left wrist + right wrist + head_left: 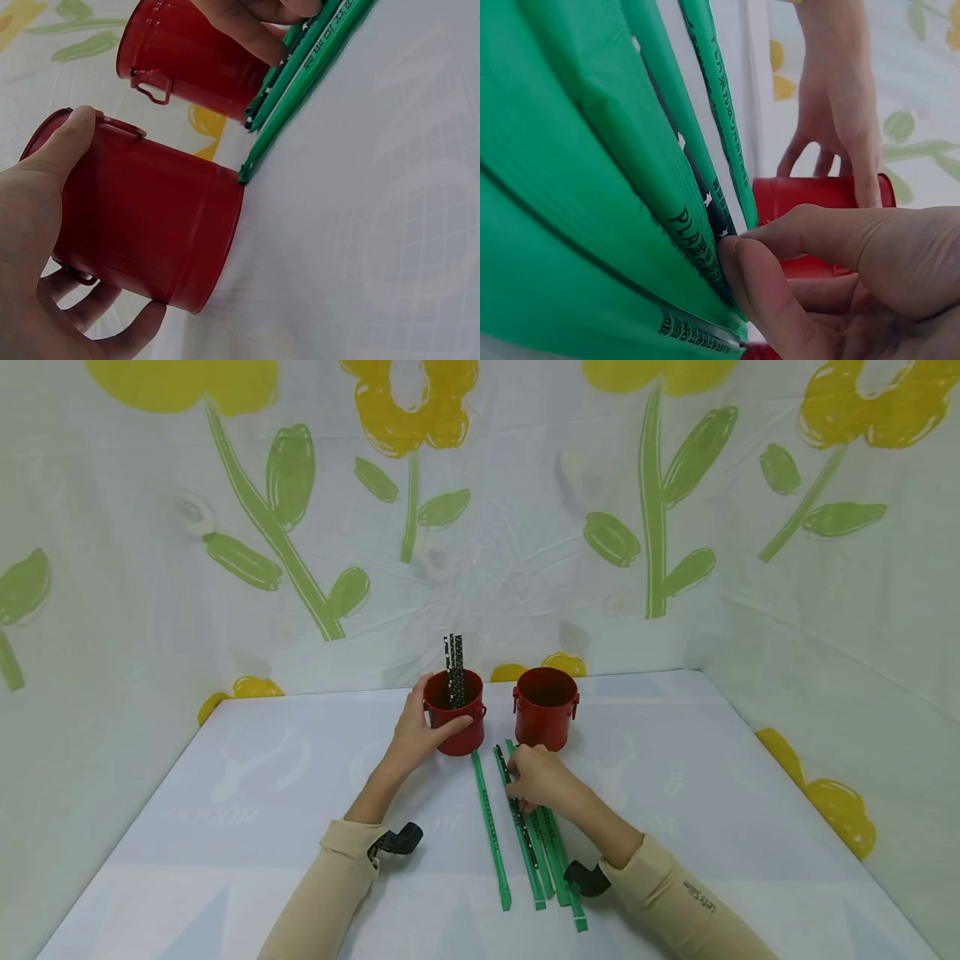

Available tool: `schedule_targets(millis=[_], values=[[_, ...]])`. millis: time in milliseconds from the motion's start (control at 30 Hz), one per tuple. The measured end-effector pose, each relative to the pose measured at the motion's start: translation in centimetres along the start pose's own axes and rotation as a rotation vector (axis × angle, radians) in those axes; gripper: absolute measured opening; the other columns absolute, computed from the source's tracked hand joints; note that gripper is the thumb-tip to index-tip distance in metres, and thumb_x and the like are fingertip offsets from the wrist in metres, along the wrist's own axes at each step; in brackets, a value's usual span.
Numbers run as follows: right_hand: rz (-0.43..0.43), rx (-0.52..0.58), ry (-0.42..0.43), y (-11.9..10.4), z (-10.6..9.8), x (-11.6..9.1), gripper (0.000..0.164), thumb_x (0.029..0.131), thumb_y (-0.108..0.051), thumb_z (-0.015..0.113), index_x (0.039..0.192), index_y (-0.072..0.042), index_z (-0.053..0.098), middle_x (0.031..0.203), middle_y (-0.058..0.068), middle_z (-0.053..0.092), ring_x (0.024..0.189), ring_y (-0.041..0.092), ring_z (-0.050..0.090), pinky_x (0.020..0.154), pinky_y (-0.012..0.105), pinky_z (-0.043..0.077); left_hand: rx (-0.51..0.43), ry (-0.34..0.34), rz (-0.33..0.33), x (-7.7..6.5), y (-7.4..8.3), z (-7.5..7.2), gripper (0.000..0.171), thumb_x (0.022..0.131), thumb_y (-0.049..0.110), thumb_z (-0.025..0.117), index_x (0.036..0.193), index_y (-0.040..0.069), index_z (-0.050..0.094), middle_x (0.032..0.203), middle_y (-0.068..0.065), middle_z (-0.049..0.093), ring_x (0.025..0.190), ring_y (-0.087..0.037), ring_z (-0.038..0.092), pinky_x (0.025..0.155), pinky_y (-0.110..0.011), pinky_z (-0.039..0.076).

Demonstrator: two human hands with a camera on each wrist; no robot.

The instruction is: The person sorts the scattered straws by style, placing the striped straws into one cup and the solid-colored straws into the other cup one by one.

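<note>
In the head view my left hand (420, 735) holds the left red bucket (463, 739) by its side, thumb across the front near the rim. Several black straws with white specks (456, 681) stand upright in that bucket. My right hand (542, 774) pinches a black speckled straw (527, 841) between thumb and fingertips, as the right wrist view also shows. This straw lies among several green-wrapped straws (555, 852) on the table. One more green-wrapped straw (491, 835) lies apart on their left, its far end by the left bucket.
A second red bucket (542, 727) with small side handles stands just beyond my right hand. The white table (300, 827) ends at a flower-printed cloth backdrop (517, 527), with cloth on both sides too.
</note>
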State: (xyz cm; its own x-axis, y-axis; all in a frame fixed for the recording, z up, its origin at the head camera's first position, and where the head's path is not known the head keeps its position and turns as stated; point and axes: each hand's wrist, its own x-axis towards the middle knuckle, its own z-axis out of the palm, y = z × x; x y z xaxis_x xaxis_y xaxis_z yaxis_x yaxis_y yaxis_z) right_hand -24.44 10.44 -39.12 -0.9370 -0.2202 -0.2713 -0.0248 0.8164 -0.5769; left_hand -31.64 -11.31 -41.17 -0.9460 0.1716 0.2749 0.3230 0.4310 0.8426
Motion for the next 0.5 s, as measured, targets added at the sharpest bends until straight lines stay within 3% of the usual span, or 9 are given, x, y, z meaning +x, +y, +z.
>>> schedule_targets(millis=[233, 500], values=[[0.005, -0.015, 0.018, -0.26, 0.29, -0.24, 0.035, 0.082, -0.013, 0.078, 0.113, 0.002, 0.067, 0.077, 0.008, 0.065, 0.050, 0.015, 0.065, 0.051, 0.021, 0.054, 0.005, 0.003, 0.014, -0.03, -0.12, 0.09, 0.094, 0.081, 0.047, 0.077, 0.153, 0.021, 0.023, 0.146, -0.001, 0.042, 0.132, -0.021, 0.042, 0.105, -0.049, 0.047], [-0.004, -0.059, 0.036, -0.48, 0.46, -0.55, 0.021, 0.083, -0.014, 0.078, 0.097, -0.002, 0.067, 0.068, 0.006, 0.062, 0.049, 0.015, 0.063, 0.050, 0.021, 0.053, 0.011, 0.006, 0.010, -0.02, -0.07, 0.11, 0.092, 0.080, 0.048, 0.077, 0.152, 0.027, 0.023, 0.146, 0.000, 0.042, 0.131, -0.020, 0.043, 0.105, -0.049, 0.047]])
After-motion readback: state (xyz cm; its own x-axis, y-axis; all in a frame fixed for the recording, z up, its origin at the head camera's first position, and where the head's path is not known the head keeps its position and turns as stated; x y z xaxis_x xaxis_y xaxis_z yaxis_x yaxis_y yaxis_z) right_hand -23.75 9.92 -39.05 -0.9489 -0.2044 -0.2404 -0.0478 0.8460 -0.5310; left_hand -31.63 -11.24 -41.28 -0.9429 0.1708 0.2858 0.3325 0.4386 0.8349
